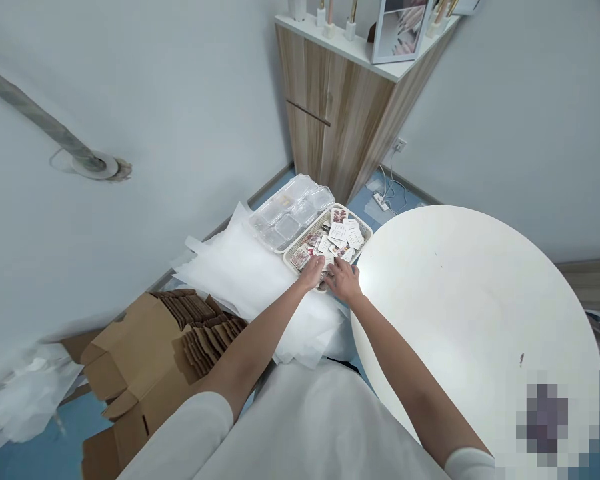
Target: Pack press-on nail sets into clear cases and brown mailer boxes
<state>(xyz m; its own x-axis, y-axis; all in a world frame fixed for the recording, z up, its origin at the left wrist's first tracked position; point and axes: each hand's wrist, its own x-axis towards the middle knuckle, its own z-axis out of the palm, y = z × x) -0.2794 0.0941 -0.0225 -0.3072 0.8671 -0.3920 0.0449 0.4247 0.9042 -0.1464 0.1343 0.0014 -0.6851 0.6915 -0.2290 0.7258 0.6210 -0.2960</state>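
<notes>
A white basket (364, 227) holds many small cards (338, 231), some plain white with print, others showing reddish-brown or coloured patterns. Over its near end, my left hand (311, 273) has its fingers pressed together against the cards; what lies in them, if anything, is too small to make out. Just to the right, my right hand (345, 279) reaches down into the same end with fingers bent and apart, touching the contents. A pale card shows between the two hands. Both sets of fingertips are partly hidden.
A clear lidded tray (286, 212) lies left of the basket, on white sheets (240, 263). Flattened cardboard boxes (145, 353) are stacked at lower left. A round white table (475, 300) stands close on the right. Behind are a wood-grain cabinet (333, 100) and a power strip (381, 201) with cables.
</notes>
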